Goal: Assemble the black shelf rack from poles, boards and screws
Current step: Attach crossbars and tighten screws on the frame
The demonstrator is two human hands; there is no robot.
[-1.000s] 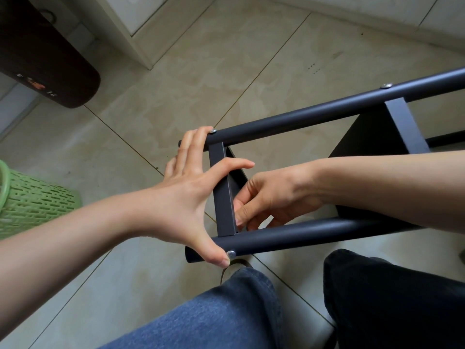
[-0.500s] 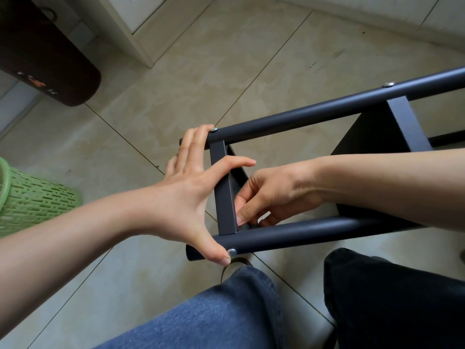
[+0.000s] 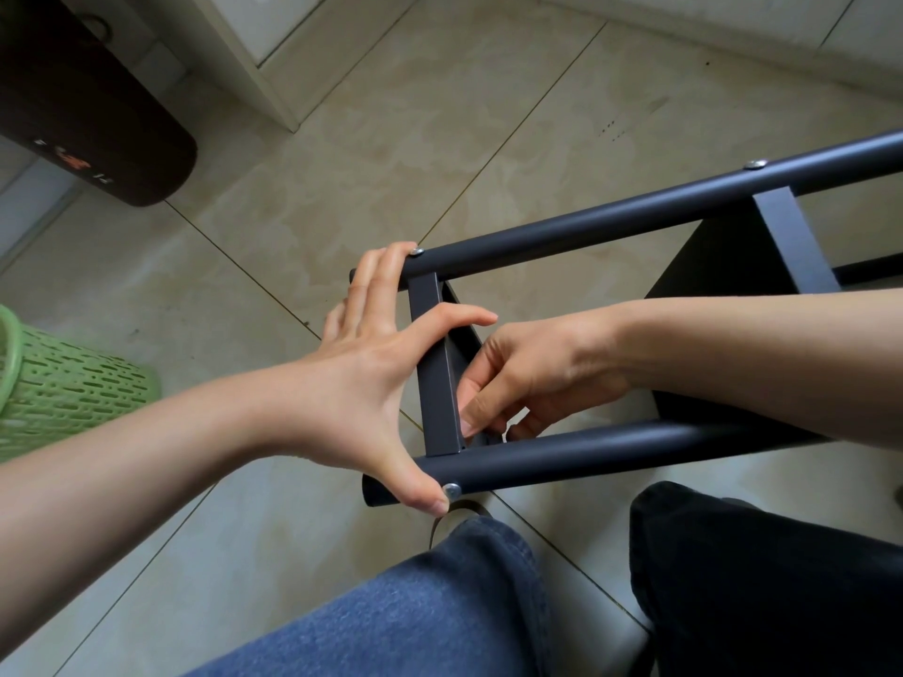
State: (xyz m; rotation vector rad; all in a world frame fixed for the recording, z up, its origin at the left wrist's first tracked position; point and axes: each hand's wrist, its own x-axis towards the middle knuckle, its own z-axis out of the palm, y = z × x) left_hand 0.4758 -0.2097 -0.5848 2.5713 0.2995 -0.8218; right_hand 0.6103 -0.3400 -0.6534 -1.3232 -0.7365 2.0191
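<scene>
The black shelf rack lies on its side on the tiled floor. Its far pole (image 3: 611,222) and near pole (image 3: 611,447) are joined by the edge of an end board (image 3: 437,383) and a second board (image 3: 723,256). My left hand (image 3: 361,383) spans the rack's end. Its straight fingers rest on the far pole beside a screw (image 3: 417,251), and its thumb presses the near pole next to another screw head (image 3: 452,491). My right hand (image 3: 532,373) reaches between the poles, fingers curled and pinching at the board's inner corner; what it pinches is hidden.
A third screw (image 3: 755,164) sits further along the far pole. A green perforated basket (image 3: 63,388) stands at the left and a dark brown object (image 3: 88,114) at the top left beside a white cabinet (image 3: 273,51). My legs (image 3: 415,603) fill the bottom.
My right hand's fingers have shifted slightly at the board's inner corner. My left hand and the rack have stayed where they were.
</scene>
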